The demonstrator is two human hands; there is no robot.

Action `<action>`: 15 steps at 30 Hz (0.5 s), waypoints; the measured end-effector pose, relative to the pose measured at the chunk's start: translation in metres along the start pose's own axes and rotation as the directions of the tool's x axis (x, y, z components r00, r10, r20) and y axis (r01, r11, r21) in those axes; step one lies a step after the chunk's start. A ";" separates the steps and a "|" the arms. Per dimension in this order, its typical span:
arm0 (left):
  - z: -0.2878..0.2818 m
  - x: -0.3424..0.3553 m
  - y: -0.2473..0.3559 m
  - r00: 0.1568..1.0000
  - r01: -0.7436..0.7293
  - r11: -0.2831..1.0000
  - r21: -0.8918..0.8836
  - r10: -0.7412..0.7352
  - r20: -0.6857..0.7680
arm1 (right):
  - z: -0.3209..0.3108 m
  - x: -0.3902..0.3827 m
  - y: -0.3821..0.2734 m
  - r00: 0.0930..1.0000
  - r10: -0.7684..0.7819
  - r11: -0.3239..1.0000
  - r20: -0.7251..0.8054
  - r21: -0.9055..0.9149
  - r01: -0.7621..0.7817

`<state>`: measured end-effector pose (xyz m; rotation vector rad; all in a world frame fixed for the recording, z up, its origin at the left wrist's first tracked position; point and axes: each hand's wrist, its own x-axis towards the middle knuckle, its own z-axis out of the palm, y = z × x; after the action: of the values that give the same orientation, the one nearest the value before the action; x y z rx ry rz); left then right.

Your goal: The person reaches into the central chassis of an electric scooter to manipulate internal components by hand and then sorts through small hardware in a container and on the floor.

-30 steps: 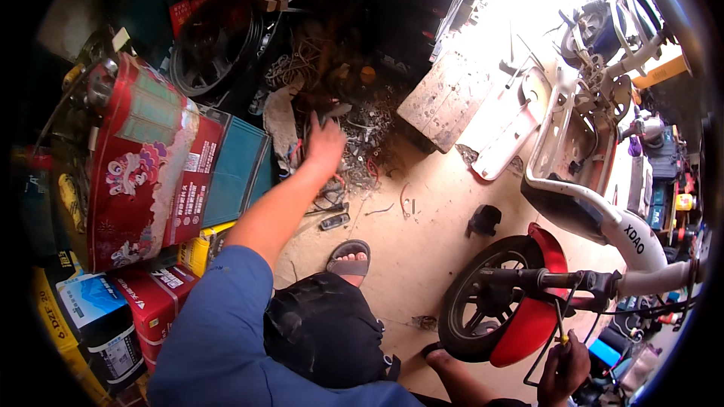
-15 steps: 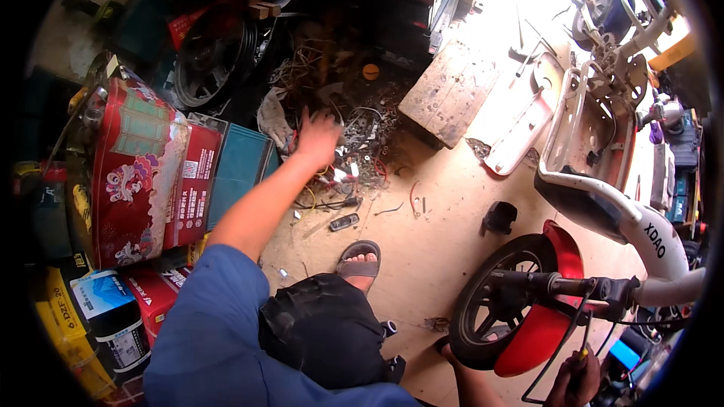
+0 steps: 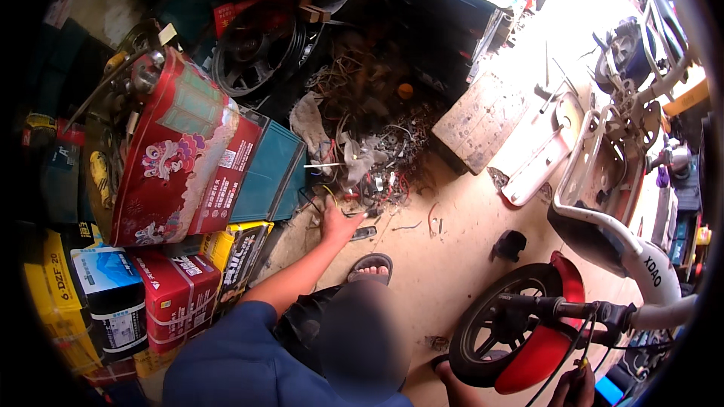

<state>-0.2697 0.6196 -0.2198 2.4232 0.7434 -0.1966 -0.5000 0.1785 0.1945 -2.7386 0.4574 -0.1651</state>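
Observation:
My left hand (image 3: 337,224) is low at the near edge of a jumble of wires and small metal parts (image 3: 385,181), fingers apart, beside a small dark oblong object (image 3: 363,233). Whether it touches anything is unclear. Pale crumpled material (image 3: 358,158) lies in the heap. At lower right, my right hand (image 3: 573,388), partly cropped, grips a yellow-handled tool (image 3: 584,364) beside the front fork (image 3: 569,309) of a two-wheeler, whose tyre (image 3: 467,332) has a red mudguard (image 3: 532,365).
Stacked battery boxes (image 3: 173,298) and a red decorated panel (image 3: 170,188) crowd the left. A worn wooden block (image 3: 471,120), a white frame (image 3: 637,249) and a black plastic piece (image 3: 510,246) occupy the right. My sandalled foot (image 3: 371,267) is below the heap.
My left hand has moved down, toward me, out of the heap's upper part, exposing pale material there. The view has shifted. My right hand remains at the fork with the tool.

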 end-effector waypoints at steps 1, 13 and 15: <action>0.014 0.011 0.008 0.999 0.016 0.999 -0.028 -0.017 -0.027 | 0.000 0.000 -0.002 1.000 0.014 1.000 -0.005 -0.004 -0.014; 0.015 0.222 0.221 0.966 0.255 0.039 -0.966 0.038 0.256 | 0.004 0.005 -0.004 1.000 -0.002 0.999 0.005 -0.053 0.003; 0.003 0.262 0.262 0.967 0.253 0.201 -0.946 -0.051 0.248 | 0.005 0.008 -0.003 1.000 -0.025 0.999 0.018 -0.033 0.025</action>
<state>0.0935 0.5637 -0.1706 1.0337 0.6990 0.0310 -0.4911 0.1801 0.1916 -2.7765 0.4251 -0.1411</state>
